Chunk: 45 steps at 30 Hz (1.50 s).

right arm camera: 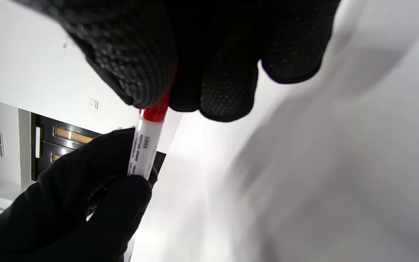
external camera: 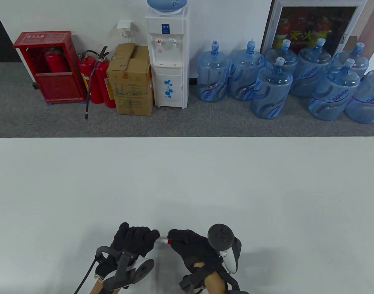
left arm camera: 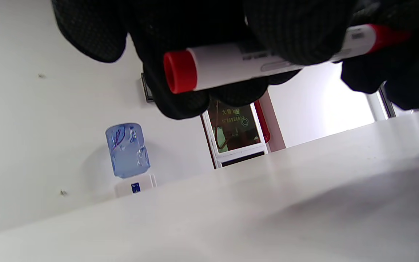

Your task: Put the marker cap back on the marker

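Spanning carpeted room (external camera: 174, 122): white table (external camera: 187, 183).

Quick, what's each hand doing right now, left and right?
Left hand: grips the white barrel of the marker.
Right hand: fingers closed on the red cap at the marker's end.

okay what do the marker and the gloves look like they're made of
Marker: probably smooth plastic, a white barrel with printed text, a red end and a slight sheen. Red cap: likely the same plastic. Gloves on the left hand and right hand: black knit fabric, apparently with small grip dots.
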### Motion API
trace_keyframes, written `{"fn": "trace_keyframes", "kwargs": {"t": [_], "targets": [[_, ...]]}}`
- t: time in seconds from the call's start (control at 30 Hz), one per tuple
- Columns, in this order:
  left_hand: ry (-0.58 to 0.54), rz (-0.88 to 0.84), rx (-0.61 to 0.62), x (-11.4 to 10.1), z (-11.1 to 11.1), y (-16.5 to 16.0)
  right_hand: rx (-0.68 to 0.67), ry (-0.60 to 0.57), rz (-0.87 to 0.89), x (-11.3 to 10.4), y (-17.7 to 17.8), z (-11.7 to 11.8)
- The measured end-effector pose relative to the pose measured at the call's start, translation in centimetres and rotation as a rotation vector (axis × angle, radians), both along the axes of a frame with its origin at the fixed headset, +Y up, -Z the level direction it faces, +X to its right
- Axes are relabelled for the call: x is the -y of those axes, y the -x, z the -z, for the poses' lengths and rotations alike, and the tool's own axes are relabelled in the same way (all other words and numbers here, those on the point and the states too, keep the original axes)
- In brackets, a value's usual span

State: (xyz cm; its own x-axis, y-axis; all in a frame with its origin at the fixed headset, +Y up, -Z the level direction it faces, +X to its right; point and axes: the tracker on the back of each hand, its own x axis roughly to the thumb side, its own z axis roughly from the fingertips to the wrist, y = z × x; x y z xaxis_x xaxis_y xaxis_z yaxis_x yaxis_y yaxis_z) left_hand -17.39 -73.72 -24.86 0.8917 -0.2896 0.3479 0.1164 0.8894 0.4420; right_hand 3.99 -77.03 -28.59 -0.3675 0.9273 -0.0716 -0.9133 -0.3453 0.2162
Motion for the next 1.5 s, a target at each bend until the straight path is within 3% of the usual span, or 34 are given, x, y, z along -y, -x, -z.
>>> {"fn": "trace_keyframes", "kwargs": {"t": [0.27, 0.67, 1.5], "targets": [[-0.062, 0.055, 0.018, 0.0, -0.5, -0.7, 0.024, -0.058, -0.054, -0.2, 0.5, -0.1], [-0.189, 0.114, 0.041, -0.5, -1.4, -1.2, 0.040, 0.032, 0.064, 0.6, 0.6, 0.1], [-0.273, 0.162, 0.072, -0.6, -2.5, -2.4, 0.013, 0.072, 0.110, 0.3, 0.6, 0.0]]}}
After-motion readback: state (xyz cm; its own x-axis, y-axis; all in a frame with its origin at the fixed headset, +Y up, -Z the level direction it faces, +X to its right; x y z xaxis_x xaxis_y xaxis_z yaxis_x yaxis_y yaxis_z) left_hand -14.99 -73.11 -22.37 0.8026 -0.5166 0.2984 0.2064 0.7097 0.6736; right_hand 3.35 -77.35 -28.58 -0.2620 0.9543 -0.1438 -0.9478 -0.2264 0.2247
